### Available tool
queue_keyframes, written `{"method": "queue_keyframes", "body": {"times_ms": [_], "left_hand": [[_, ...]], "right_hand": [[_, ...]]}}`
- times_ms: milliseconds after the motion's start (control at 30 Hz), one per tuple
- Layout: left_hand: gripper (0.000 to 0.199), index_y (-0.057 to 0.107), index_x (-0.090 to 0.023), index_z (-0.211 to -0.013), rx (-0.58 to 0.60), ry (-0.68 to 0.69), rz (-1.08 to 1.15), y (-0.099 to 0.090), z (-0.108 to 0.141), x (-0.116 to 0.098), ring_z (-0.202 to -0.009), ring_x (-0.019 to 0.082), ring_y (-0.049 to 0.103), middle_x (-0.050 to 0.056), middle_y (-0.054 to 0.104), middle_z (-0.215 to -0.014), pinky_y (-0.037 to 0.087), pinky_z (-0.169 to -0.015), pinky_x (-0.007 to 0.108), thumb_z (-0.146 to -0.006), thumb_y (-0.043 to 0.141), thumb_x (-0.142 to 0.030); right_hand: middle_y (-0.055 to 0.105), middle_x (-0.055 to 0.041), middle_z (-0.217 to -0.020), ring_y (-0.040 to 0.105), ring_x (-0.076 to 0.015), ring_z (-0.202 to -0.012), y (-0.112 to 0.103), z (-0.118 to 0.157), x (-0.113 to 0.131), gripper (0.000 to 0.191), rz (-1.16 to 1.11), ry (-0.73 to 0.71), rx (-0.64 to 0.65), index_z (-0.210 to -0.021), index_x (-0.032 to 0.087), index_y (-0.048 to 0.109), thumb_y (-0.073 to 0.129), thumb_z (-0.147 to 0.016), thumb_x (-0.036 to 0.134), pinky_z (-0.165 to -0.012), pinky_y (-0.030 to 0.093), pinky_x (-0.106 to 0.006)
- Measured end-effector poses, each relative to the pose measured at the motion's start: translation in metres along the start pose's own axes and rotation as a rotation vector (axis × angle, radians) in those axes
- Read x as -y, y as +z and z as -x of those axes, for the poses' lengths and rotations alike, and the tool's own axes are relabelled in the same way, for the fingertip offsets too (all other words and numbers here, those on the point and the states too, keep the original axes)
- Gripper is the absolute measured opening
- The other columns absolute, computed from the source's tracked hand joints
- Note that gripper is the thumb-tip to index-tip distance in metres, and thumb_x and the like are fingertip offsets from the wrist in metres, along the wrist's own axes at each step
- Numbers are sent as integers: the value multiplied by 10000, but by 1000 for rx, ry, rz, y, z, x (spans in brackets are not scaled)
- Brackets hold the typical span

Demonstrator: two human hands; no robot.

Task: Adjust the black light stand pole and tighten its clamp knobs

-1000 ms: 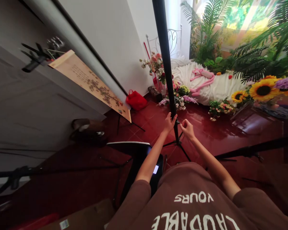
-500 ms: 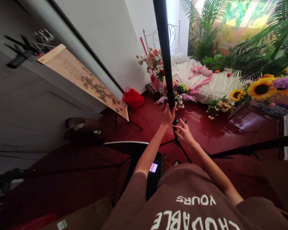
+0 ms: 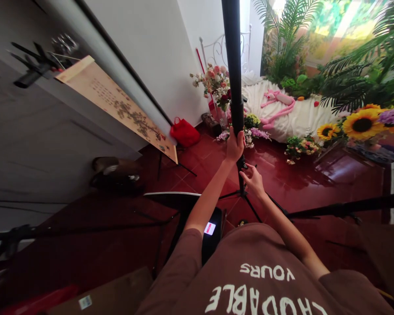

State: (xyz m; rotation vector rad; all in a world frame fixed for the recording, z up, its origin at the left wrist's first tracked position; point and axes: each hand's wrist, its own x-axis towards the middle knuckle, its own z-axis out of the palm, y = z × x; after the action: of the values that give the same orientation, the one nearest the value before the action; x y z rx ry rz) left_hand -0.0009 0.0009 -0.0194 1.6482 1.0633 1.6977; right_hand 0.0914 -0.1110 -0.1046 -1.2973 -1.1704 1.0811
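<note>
The brown shirt (image 3: 265, 247) bears white lettering (image 3: 267, 272) — "YOURS".

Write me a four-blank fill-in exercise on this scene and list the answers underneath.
1. The left hand is wrapped around a pole coloured ____.
2. Along the pole, the right hand is ____ than the left hand.
3. The long-limbed toy on the white cloth is ____ in colour.
4. The large yellow-petalled flowers with dark centres are ____.

Missing words: black; lower; pink; sunflowers.

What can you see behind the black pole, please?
Behind the black pole, flowers show on both sides and white cloth to the right; whatever lies directly behind is hidden.
</note>
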Motion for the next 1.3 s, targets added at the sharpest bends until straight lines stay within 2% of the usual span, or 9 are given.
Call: {"method": "queue_keyframes", "body": {"times_ms": [67, 133, 267, 467, 733, 933, 1100, 1200, 1300], "left_hand": [[474, 512, -201, -1101, 4, 2, -4, 0, 3, 3, -457, 74, 496, -49, 527, -584, 388, -475, 207, -920, 368, -615], [468, 515, -198, -1090, 10, 1, -9, -1, 6, 6, -453, 74, 496, -55, 524, -569, 392, -480, 208, -920, 377, -611], [472, 509, -191, -1094, 27, -19, -27, -1, 13, 13, -453, 75, 502, -57, 529, -557, 393, -493, 217, -918, 387, -612], [469, 506, -192, -1067, 34, -14, -14, -1, 14, 18, -449, 77, 498, -59, 525, -554, 392, -497, 223, -913, 389, -620], [434, 526, -196, -1022, 37, -24, -5, -4, 14, 12, -486, 77, 525, -43, 553, -594, 423, -526, 218, -917, 405, -599], [455, 538, -200, -1022, 19, -67, 25, -1, 22, 22, -547, 92, 560, -19, 575, -648, 457, -581, 226, -914, 388, -616], [492, 551, -218, -1133, 4, -163, -119, 1, 54, 45, -614, 129, 594, 8, 614, -711, 452, -603, 245, -884, 445, -630], [499, 563, -231, -1169, 19, -223, -138, 0, 73, 50, -696, 157, 632, 45, 668, -821, 477, -657, 274, -878, 466, -624], [483, 561, -234, -1197, 11, -245, -98, 1, 84, 49, -865, 183, 663, 84, 692, -983, 507, -772, 308, -897, 455, -597]], "right_hand": [[685, -31, -792, 634, -180, -722, -4, -7, 6, 339, 189, -38, -46, -1020, 229, 640, 706, -764, 440, -703, 484, -294], [642, -25, -715, 589, -181, -672, -9, -14, 12, 269, 332, -72, -65, -860, 234, 653, 710, -760, 476, -666, 451, -290], [603, -38, -669, 568, -197, -698, -13, -25, 18, 328, 428, -107, -54, -656, 244, 588, 738, -718, 529, -602, 383, -267], [575, -34, -532, 542, -167, -569, -8, -33, 10, 452, 458, -154, -20, -517, 228, 485, 587, -837, 532, -546, 336, -263], [633, -32, -494, 477, -99, -379, -3, -41, -4, 458, -94, 167, 154, -614, 180, 652, 607, -751, 615, -398, 366, -219], [660, -34, -524, 483, -88, -377, -6, -44, -11, 457, -113, 97, 224, -633, 174, 657, 621, -748, 616, -402, 389, -208], [683, -38, -554, 532, -103, -430, -11, -43, -13, 460, -80, 50, 242, -619, 181, 636, 636, -748, 623, -443, 406, -212], [685, -37, -555, 527, -95, -438, -12, -42, -12, 472, -51, 42, 223, -574, 180, 612, 645, -741, 620, -447, 390, -204], [676, -25, -551, 519, -87, -430, -11, -41, -12, 468, -79, 69, 220, -615, 174, 647, 644, -729, 628, -445, 393, -201]]}}
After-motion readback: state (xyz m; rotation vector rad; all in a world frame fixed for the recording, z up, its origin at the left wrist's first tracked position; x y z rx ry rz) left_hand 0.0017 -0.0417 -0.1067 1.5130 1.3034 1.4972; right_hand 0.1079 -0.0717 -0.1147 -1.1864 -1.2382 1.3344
